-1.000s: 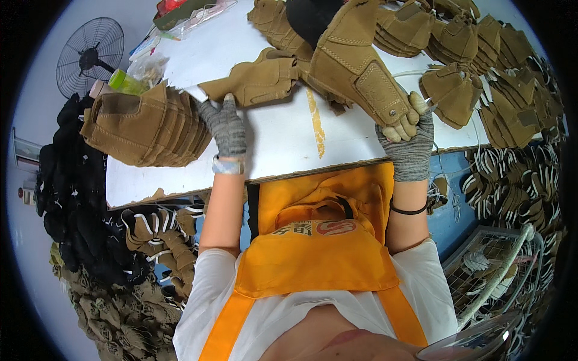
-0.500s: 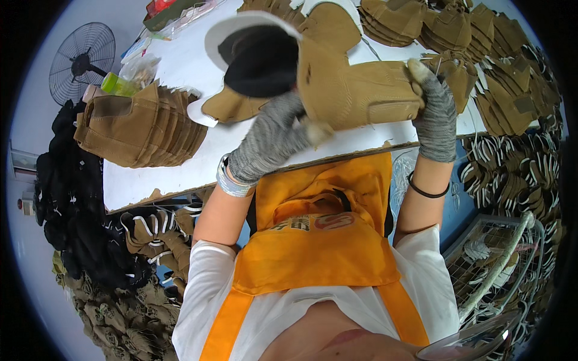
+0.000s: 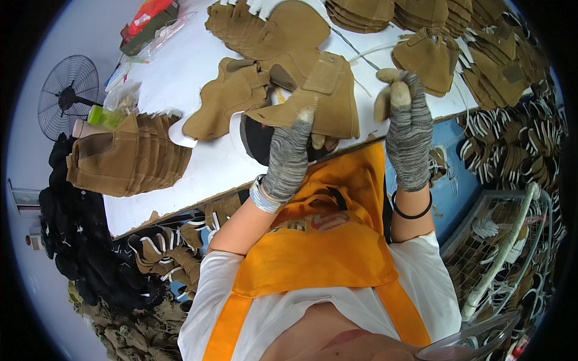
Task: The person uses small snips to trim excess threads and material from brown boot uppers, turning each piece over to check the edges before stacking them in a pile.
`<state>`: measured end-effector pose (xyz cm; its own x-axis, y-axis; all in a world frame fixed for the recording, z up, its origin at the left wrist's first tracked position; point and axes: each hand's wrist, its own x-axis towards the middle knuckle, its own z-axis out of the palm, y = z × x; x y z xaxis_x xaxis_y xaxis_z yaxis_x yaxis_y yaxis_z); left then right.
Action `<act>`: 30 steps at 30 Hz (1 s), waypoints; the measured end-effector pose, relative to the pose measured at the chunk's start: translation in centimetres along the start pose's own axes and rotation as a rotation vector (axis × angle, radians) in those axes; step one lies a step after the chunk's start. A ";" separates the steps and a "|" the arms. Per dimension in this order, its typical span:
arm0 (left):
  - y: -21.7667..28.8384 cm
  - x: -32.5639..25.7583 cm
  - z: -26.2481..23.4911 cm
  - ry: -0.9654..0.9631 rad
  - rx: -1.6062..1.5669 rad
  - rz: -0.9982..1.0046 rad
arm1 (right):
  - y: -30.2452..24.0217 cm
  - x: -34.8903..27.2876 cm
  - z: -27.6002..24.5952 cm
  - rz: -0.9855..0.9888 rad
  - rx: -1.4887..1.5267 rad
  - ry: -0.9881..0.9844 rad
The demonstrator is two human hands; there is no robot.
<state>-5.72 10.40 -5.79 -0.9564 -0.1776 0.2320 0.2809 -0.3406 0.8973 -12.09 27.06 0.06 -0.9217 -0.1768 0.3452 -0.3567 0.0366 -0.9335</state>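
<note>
At the centre of the frame the left hand now pinches the lower edge of a tan suede boot piece, lowered from where both hands held it up half a second ago; its black lining rests on the white counter. The right hand has let go and hovers right of centre, fingers loosely curled, holding nothing. A stack of tan pieces sits at left.
</note>
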 end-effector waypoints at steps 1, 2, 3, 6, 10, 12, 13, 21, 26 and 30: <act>-0.4 0.1 0.0 -0.062 -0.150 0.000 | 0.1 -0.7 -0.2 0.159 0.060 -0.081; -0.6 0.2 0.1 -0.122 -0.300 0.000 | 0.5 -1.1 0.0 -0.007 -0.068 -0.107; -0.6 0.0 0.5 -0.004 0.013 0.033 | 1.9 -1.4 0.1 -0.104 -0.111 -0.090; 0.2 -0.6 1.3 0.053 0.067 -0.040 | 3.4 -1.2 0.7 -0.341 -0.386 -0.118; 0.0 -1.4 1.7 0.119 0.099 -0.115 | 3.7 -1.0 0.8 -0.443 -0.509 -0.194; -0.2 -1.4 1.4 0.076 0.121 -0.137 | 4.1 -1.1 1.2 -0.455 -0.312 -0.125; -0.1 -1.5 1.8 0.098 0.143 -0.095 | 4.2 -1.1 1.3 -0.462 -0.213 -0.090; -0.3 -1.6 3.0 0.003 0.576 0.102 | 5.2 -1.5 0.3 -0.486 -0.065 -0.127; -1.4 -1.5 3.0 0.007 0.508 0.078 | 6.4 -1.4 0.2 -0.539 -0.007 -0.103; -1.5 -1.8 2.6 -0.003 0.422 -0.016 | 6.2 -1.8 0.3 -0.503 -0.005 -0.098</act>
<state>-4.66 13.67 -6.59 -0.9607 -0.1726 0.2175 0.2093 0.0644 0.9757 -12.63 27.26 -6.36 -0.6175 -0.2653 0.7405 -0.7531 -0.0721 -0.6539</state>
